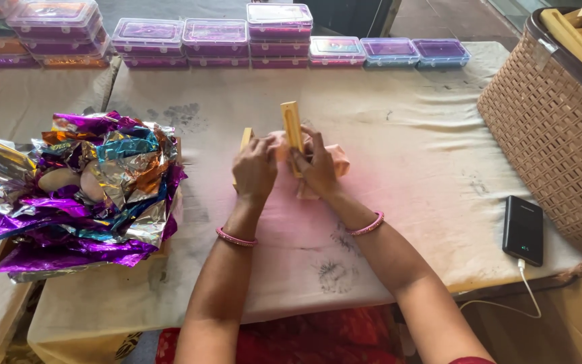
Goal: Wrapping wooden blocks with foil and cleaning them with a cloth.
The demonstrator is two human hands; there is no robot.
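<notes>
Cloth-covered table (pixel 399 135): both hands' fingers grip wooden blocks (pixel 292 128) amid foil heap (pixel 82 189), basket (pixel 554 141).

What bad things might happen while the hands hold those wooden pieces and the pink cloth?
The right hand holds a wooden piece upright by its lower end only; it might tip or slip. The left hand covers most of a second wooden piece, so the grip is hard to judge. The pink cloth is bunched between them and may snag.

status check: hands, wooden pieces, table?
Left hand grips a small wooden block. Right hand holds upright wooden block with pink cloth. Foil pile sits apart, left.
</notes>
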